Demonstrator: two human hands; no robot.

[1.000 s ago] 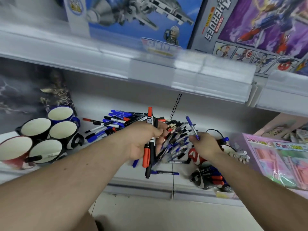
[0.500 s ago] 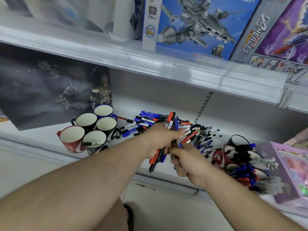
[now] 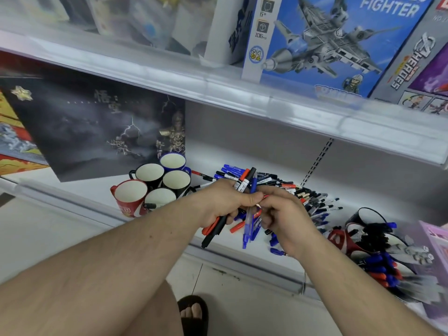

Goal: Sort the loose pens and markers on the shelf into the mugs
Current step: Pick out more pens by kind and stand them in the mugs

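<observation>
The left hand [image 3: 224, 202] is curled in a tight grip round a bundle of red, black and blue markers [image 3: 244, 181], whose caps stick up above the fist and whose barrels hang out below it, while the right hand [image 3: 282, 214], touching the left, pinches a clear-barrelled blue pen [image 3: 247, 229] against that bundle. Behind and beneath both hands a heap of loose pens and markers [image 3: 312, 200] lies on the white shelf [image 3: 92, 190]. To the left five upright mugs [image 3: 155, 185] stand clustered, one red, one blue, three black.
</observation>
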